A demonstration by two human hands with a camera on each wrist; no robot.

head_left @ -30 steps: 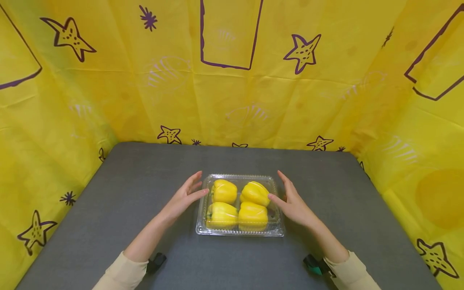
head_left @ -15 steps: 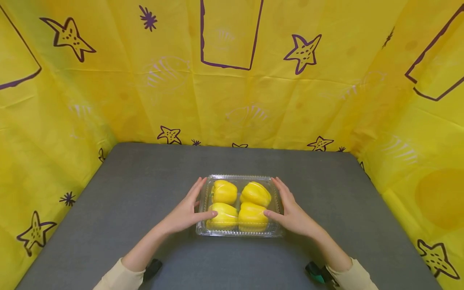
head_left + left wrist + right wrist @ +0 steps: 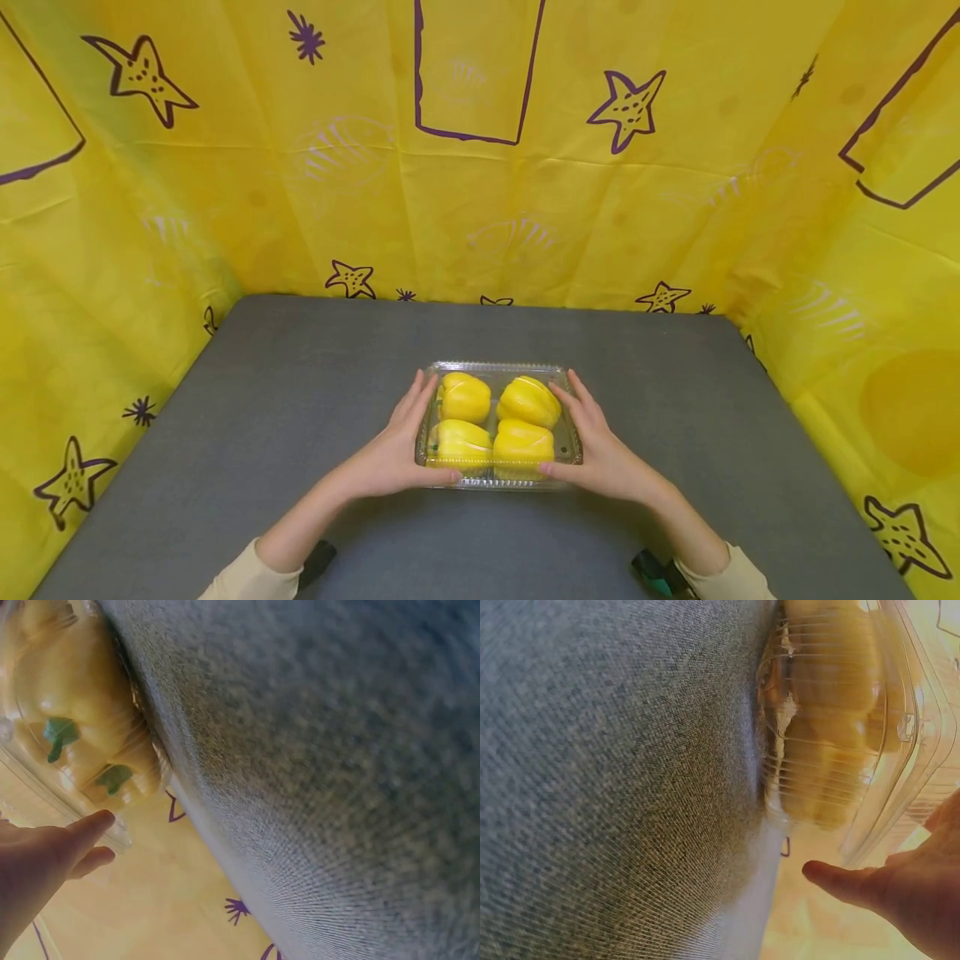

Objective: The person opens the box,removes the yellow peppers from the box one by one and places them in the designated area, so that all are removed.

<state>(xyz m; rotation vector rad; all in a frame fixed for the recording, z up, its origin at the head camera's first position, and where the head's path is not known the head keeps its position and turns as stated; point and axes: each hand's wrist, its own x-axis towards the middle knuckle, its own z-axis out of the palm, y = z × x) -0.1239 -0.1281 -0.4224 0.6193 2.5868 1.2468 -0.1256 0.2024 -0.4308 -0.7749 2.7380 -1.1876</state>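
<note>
A clear plastic clamshell container [image 3: 498, 366] with its lid down sits on the dark grey table. Inside it are several yellow bell peppers [image 3: 464, 397], and green stems show in the left wrist view. My left hand [image 3: 384, 457] lies along the container's left side, fingers nearly straight and thumb at the front edge. On the other side, my right hand [image 3: 609, 454] mirrors it, its thumb along the front edge. The right wrist view shows the container's ribbed wall and rim [image 3: 906, 769] beside an extended finger. How firmly either hand presses cannot be told.
The grey table [image 3: 480, 550] has a yellow cloth backdrop [image 3: 480, 192] at its back and both sides, printed with starfish and fish bones. Dark wrist straps [image 3: 651, 572] show at both cuffs.
Both hands have come in against the container's sides, and the thumbs have slid from over the lid down to the front edge. The container has stayed in place.
</note>
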